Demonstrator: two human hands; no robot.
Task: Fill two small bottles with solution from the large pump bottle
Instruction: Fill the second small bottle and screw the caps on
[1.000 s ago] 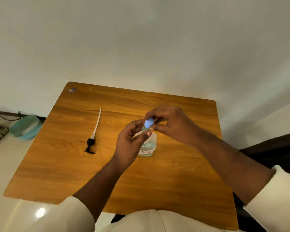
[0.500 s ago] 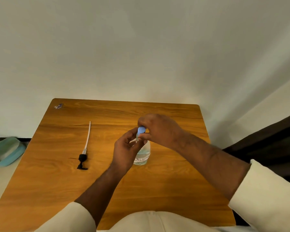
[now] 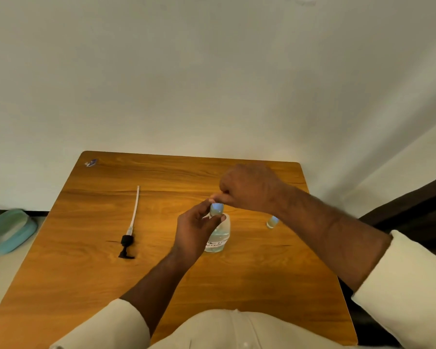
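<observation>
A small clear bottle with a blue cap (image 3: 216, 209) is pinched between the thumb and fingers of my left hand (image 3: 195, 230), just above the large clear labelled bottle (image 3: 220, 239). That large bottle stands capless mid-table, partly hidden by my left hand. My right hand (image 3: 247, 190) hovers over the small bottle with fingers curled, fingertips at the blue cap. A second small bottle with a blue cap (image 3: 272, 221) stands on the wooden table (image 3: 262, 285), half hidden behind my right forearm. The black pump with its white tube (image 3: 131, 229) lies flat to the left.
A small wrapper (image 3: 91, 162) lies at the table's far left corner. A teal object (image 3: 8, 230) sits on the floor to the left. Dark furniture (image 3: 413, 210) stands close to the table's right side. A pale wall rises behind the table.
The view has tilted and shifted. Both hands stay together at the small bottle's cap over the large bottle. A second small bottle now shows beside my right forearm.
</observation>
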